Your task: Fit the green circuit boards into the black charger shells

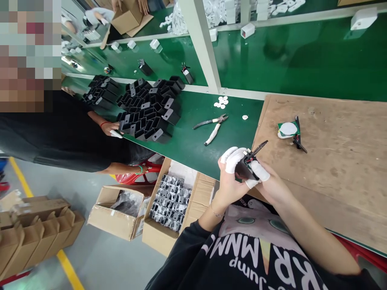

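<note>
My left hand, with white finger covers on several fingers, is wrapped round a black plastic housing close to my body. My right hand, its fingertips covered too, is closed at the housing's open end, where red wires and a thin black piece stick out. Exactly what the right fingers pinch is partly hidden. On the wooden board to the right lies a green circuit board with a white disc and black parts. Cutting pliers lie with handles spread on the green table.
Small white round stickers lie beyond the pliers. Many black housings stand grouped at left, near a co-worker in a black shirt. A white post rises by the green conveyor belt. Cardboard boxes stand on the floor.
</note>
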`<state>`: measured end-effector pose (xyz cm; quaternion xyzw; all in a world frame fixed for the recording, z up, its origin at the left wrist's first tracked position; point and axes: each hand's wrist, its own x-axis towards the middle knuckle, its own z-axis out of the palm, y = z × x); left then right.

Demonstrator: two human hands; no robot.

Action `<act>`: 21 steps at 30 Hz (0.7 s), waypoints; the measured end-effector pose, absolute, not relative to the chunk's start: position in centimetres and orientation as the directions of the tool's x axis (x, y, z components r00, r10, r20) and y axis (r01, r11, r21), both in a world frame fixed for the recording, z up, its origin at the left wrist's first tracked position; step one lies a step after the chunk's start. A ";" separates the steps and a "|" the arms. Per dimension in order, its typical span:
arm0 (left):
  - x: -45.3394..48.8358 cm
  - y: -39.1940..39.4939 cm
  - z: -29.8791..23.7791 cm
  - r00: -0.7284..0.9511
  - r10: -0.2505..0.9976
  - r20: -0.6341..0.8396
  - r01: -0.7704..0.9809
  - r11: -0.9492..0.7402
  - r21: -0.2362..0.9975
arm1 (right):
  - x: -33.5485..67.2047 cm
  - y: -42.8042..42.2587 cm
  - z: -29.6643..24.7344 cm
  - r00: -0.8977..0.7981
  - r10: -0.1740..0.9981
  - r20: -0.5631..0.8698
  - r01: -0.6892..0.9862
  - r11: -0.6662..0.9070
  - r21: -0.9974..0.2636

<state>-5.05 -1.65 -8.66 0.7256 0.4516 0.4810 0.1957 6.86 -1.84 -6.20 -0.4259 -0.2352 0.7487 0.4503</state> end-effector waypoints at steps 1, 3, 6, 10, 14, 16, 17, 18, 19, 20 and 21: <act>-5.0 -1.6 -8.9 0.123 0.843 0.523 0.462 -0.515 0.722 | 6.7 -1.8 -6.3 -0.223 0.871 -0.438 -0.493 -0.488 -0.720; -5.0 -1.6 -9.3 0.102 0.844 0.527 0.448 -0.512 0.733 | 6.6 -1.6 -6.5 -0.206 0.866 -0.457 -0.499 -0.494 -0.712; -5.1 -1.5 -10.1 0.071 0.850 0.522 0.420 -0.500 0.758 | 6.9 -1.4 -7.0 -0.215 0.862 -0.459 -0.439 -0.505 -0.743; -5.0 -1.6 -10.9 0.032 0.871 0.491 0.399 -0.461 0.793 | 7.8 -1.4 -7.2 -0.349 0.878 -0.326 -0.430 -0.460 -0.777; -4.7 -1.7 -10.7 0.020 0.881 0.473 0.408 -0.440 0.800 | 8.5 -1.5 -6.9 -0.315 0.910 -0.268 -0.382 -0.380 -0.842; -4.5 -1.7 -10.3 0.049 0.878 0.476 0.415 -0.451 0.790 | 8.5 -1.4 -6.9 -0.271 0.923 -0.272 -0.332 -0.355 -0.874; -4.5 -1.7 -10.1 0.070 0.876 0.477 0.421 -0.460 0.782 | 8.4 -1.4 -7.0 -0.255 0.928 -0.272 -0.315 -0.345 -0.884; -4.5 -1.7 -9.9 0.093 0.873 0.479 0.430 -0.469 0.772 | 8.4 -1.4 -7.2 -0.237 0.934 -0.266 -0.309 -0.332 -0.891; -4.5 -1.7 -9.8 0.111 0.870 0.480 0.441 -0.476 0.761 | 8.3 -1.3 -7.4 -0.219 0.941 -0.258 -0.311 -0.318 -0.896; -4.5 -1.7 -9.7 0.126 0.869 0.479 0.453 -0.480 0.751 | 8.2 -1.3 -7.6 -0.202 0.947 -0.251 -0.316 -0.306 -0.898; -4.6 -1.7 -9.7 0.136 0.869 0.475 0.467 -0.479 0.743 | 8.1 -1.3 -7.9 -0.186 0.951 -0.245 -0.321 -0.295 -0.900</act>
